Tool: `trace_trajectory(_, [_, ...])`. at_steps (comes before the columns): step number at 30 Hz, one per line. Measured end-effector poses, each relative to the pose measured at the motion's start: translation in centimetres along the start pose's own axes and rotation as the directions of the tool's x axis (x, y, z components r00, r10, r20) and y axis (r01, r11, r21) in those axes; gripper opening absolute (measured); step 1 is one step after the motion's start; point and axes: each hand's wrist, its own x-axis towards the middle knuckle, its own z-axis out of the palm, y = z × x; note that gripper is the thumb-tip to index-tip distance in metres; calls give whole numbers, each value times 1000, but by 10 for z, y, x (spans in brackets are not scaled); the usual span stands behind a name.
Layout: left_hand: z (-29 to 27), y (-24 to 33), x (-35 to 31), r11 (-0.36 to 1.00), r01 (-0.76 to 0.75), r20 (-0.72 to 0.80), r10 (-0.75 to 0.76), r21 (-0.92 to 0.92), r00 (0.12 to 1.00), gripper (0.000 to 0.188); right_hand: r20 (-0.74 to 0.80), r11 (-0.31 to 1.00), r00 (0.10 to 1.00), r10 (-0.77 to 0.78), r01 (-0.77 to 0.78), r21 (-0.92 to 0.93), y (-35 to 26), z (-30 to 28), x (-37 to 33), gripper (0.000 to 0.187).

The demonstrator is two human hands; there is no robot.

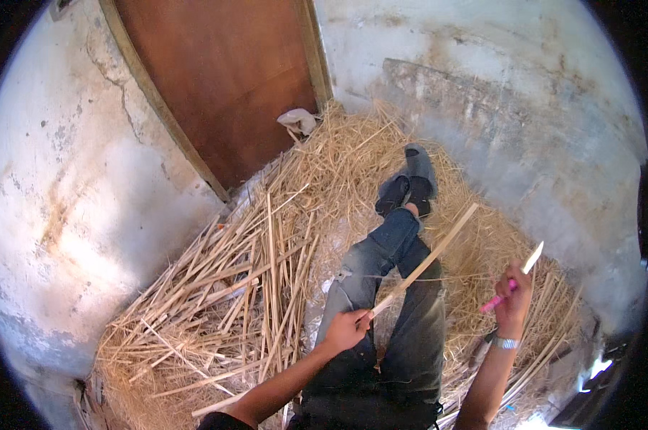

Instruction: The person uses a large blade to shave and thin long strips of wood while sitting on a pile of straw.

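A long, pale strip of split bamboo or wood slants up and away to the right across my legs. Its near end is gripped in my left hand, fingers closed around it. Off to the right, my right hand is wrapped round a knife with a pink handle and a light blade. The blade points up and away, apart from the strip. A thin sliver lies across my thighs near the strip.
A heap of cut strips lies on the left, beside my outstretched legs. Curly shavings cover the floor around my feet. Beyond are a brown door, a whitish bag and stained walls on both sides.
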Motion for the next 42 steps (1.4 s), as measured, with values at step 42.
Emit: trace_trajectory(42, [-94,280,0,284,-935,-280,899,-211,336,41,314,860,812,492,-509,-31,216,31,-27,36])
